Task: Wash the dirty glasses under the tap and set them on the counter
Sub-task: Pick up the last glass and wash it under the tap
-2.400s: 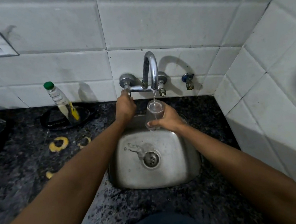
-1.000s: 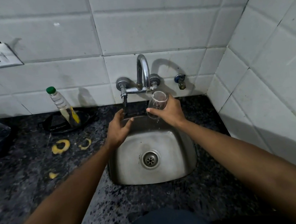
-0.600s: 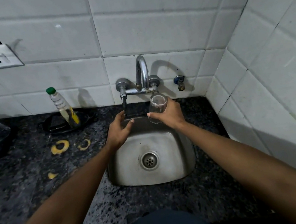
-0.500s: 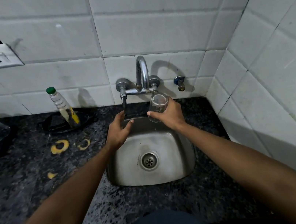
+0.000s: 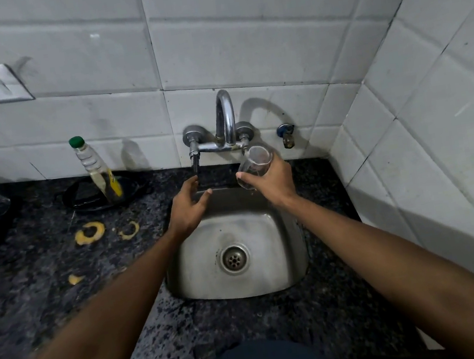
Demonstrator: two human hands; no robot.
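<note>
Glass [image 5: 255,165] in the right hand [image 5: 272,180], tilted with its mouth toward the camera, is held over the back edge of the sink [image 5: 273,269], just below the right end of the tap [image 5: 226,125]. The fingers and thumb curl round its lower body. No water can be seen falling from the spout. The left hand [image 5: 188,209] hovers over the sink's back left corner with fingers relaxed and spread, gripping nothing, its fingertips just under the tap's dark left handle [image 5: 195,162].

Judged from this, the rinse of this glass is at or near its end, and the step in hand is the passage from washing to setting down. The next move calls for carrying the glass clear of the tap and standing it on the counter [image 5: 43,269], on a bare patch away from the yellow peelings [image 5: 90,233] and the oil bottle [image 5: 96,169] standing in a black dish [image 5: 79,200] along the back edge. A wet glass may slip, so the grip should stay firm.

Compared with 2.4 seconds ago, the stream that ran into the glass has stopped, the left hand has come off the handle and dropped toward the sink, and the glass has gone from upright under the spout to tilted and shifted slightly right. Over the last half second little has changed.
</note>
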